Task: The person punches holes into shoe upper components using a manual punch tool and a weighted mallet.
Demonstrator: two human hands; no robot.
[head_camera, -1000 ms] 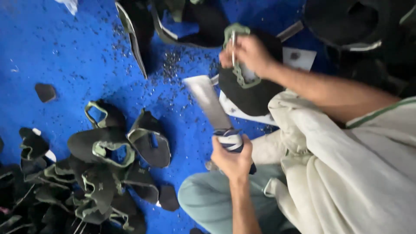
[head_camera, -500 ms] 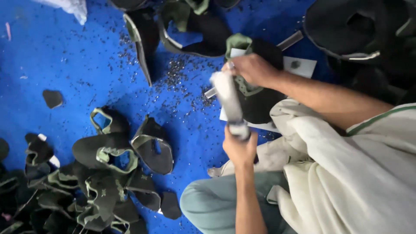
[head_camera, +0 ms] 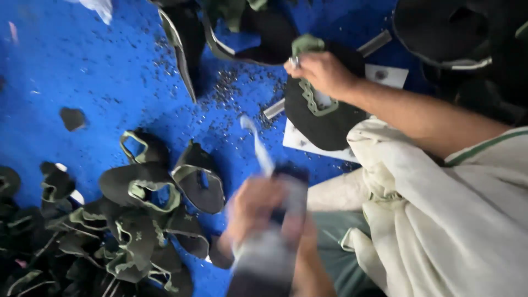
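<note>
right hand (head_camera: 324,74) fingers pinch green trim on dark shoe piece (head_camera: 319,118). left hand (head_camera: 256,206) below it, blurred, grip unclear, holding tool (head_camera: 275,242). cut pieces pile (head_camera: 132,220) lower-left of it.

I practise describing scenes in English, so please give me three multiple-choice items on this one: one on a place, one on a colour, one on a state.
1. Where does the right hand grip a green-edged dark piece?
A. upper centre
B. lower left
C. on the lap

2. What colour is the floor?
A. red
B. blue
C. grey

3. The left hand is:
A. open flat
B. closed on a pale tool
C. out of view

Key: A, it grips the piece at upper centre; B, bare floor shows blue; B, fingers wrap the blurred tool.
</note>
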